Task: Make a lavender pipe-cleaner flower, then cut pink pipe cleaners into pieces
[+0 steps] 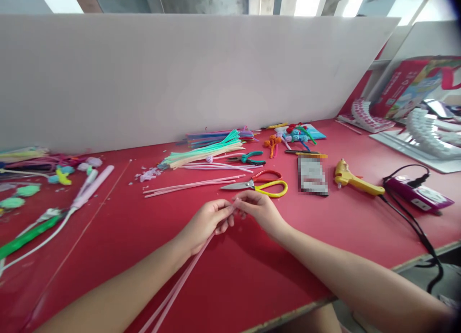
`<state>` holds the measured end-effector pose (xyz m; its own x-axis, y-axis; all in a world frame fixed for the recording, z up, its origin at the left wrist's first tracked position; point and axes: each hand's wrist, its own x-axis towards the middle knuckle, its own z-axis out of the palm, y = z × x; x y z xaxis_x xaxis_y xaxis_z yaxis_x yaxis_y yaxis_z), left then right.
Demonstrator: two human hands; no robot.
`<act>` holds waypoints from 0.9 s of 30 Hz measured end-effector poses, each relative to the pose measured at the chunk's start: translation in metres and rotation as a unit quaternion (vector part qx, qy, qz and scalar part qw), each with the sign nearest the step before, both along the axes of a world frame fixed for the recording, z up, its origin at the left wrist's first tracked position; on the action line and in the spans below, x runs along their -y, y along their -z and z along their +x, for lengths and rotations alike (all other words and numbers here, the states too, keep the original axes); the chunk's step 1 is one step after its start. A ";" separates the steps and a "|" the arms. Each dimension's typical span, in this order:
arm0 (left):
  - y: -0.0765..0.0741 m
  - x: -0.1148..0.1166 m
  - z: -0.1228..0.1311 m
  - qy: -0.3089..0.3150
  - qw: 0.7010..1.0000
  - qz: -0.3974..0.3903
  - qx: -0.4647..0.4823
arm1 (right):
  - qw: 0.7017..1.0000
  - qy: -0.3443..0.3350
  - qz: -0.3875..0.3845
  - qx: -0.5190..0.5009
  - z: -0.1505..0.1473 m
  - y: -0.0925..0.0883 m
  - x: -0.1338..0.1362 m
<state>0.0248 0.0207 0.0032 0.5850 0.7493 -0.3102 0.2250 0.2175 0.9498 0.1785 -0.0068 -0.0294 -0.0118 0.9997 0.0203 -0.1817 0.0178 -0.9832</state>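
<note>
Right by the red table's (252, 275) near edge, two bare hands meet over its surface, working at some slim pink chenille stems (192, 266). The left hand (212, 222) has them pinched between thumb and curled fingers; the right hand (259, 210) has its thumb and forefinger pressed together on the upper end, just touching the left fingertips. Only a scrap of pink peeps out there, so I can't tell how that end is shaped.

Below the left palm the stems come out close together, then spread slightly into at least two long, nearly straight strands slanting down past the left forearm. They're a soft, pale pink, thin and even along their length.

Just beyond the hands lie scissors (249, 184) with one red and one yellow handle, blades pointing left. Loose pink stems (190, 185) rest beside them, with teal-handled pliers (252, 158) farther back.
</note>
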 end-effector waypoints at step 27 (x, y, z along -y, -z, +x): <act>0.007 0.010 -0.011 -0.039 0.999 -0.002 -0.009 | 0.999 -0.016 -0.026 0.039 -0.004 -0.002 0.004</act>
